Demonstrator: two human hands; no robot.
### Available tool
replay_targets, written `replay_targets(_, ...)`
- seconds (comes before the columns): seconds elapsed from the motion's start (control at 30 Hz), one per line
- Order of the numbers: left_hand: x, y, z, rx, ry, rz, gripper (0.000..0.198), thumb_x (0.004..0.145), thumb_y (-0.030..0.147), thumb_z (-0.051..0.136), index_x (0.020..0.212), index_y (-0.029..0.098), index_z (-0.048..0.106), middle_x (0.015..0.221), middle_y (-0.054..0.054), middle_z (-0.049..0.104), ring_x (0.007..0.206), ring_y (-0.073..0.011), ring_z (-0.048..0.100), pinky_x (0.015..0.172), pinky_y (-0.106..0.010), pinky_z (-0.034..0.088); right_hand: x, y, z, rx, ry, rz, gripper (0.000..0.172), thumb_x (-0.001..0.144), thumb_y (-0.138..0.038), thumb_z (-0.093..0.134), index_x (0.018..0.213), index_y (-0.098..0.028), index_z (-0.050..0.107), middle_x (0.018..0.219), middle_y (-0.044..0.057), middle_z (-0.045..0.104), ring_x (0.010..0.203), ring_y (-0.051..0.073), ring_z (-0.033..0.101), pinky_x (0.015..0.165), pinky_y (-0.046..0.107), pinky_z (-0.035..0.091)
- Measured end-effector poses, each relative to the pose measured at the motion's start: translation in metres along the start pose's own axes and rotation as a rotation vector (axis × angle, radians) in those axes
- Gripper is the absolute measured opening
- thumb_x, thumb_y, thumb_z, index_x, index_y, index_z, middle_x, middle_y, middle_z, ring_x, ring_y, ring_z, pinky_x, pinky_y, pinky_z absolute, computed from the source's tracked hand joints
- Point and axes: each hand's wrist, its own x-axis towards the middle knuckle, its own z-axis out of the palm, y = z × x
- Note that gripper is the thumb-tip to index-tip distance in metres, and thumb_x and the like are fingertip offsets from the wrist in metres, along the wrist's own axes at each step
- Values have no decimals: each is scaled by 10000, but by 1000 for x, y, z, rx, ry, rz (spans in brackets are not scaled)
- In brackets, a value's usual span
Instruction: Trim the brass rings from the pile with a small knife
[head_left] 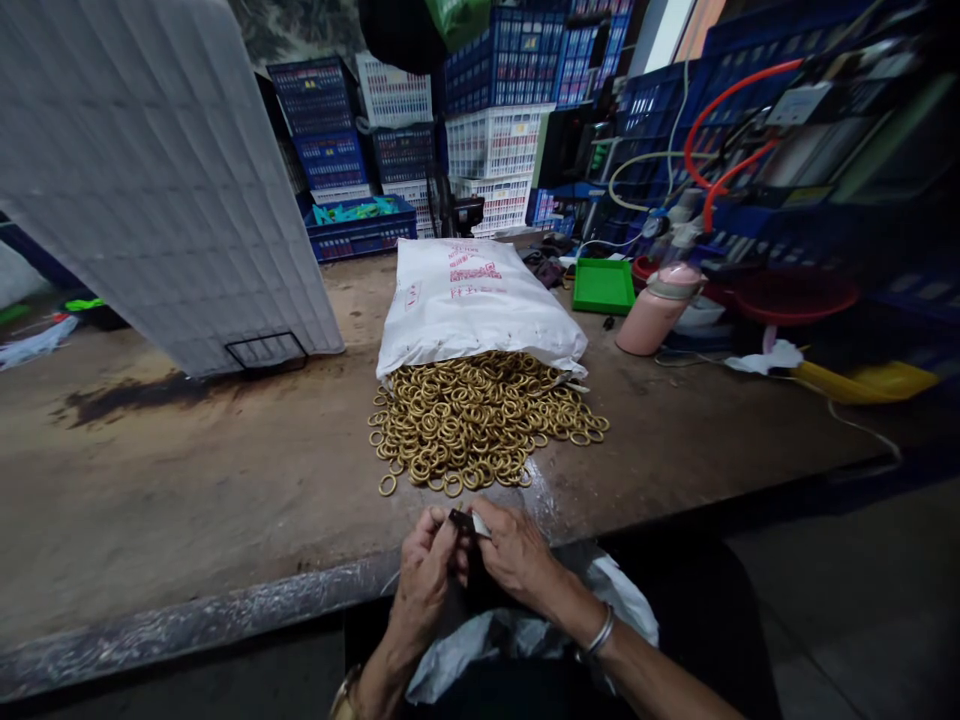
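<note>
My left hand [426, 565] and my right hand [517, 550] meet at the table's front edge, fingers closed in pinches. A small dark piece [461, 521] lies between their fingertips, and a white bit [481, 526] shows by my right fingers. Its exact kind is too small to tell. What else my left fingers hold is hidden. Just beyond my hands, a heap of brass-coloured rings [472, 420] spills from the mouth of a white woven sack [480, 300] with red print. A crumpled pale plastic sheet [487, 640] lies below my hands.
A tall white padded panel [180, 180] stands on the table [247, 480] at left, with a black wire stand [266, 350] at its foot. To the right are a green tray [603, 286], a pink bottle [660, 310] and a yellow tray [870, 380]. Stacked crates [319, 95] rise behind.
</note>
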Motion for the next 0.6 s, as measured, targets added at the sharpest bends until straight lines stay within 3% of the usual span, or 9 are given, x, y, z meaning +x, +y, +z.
replay_targets(0.17,0,-1,-1,117,-2,87,321,708,472,596,696,174,476,531,62,504,394,-46,415,389,-160,354,1,-3,-3,-127,-80,30,273,667,-70,388,883,-173,519,666,21,580,597,139,478,537,239,235)
replay_targets(0.3,-4,-5,-7,82,6,86,311,720,471,585,687,186,465,522,66,508,356,-47,388,365,-171,361,4,-5,-2,-230,-112,34,300,678,-69,395,938,-162,510,709,43,601,628,150,511,548,252,232)
replay_targets(0.5,-24,3,-11,-37,-65,62,262,728,402,614,670,173,503,559,32,542,420,-73,460,438,-214,434,19,0,5,-311,-26,77,247,729,-78,390,942,-154,489,740,61,614,669,162,545,569,256,258)
replay_targets(0.6,-24,8,-13,-180,-32,20,249,700,377,650,691,157,536,676,-16,602,504,-97,515,450,-220,440,26,2,10,-327,30,87,274,725,-79,412,977,-170,469,793,59,617,696,166,554,595,255,283)
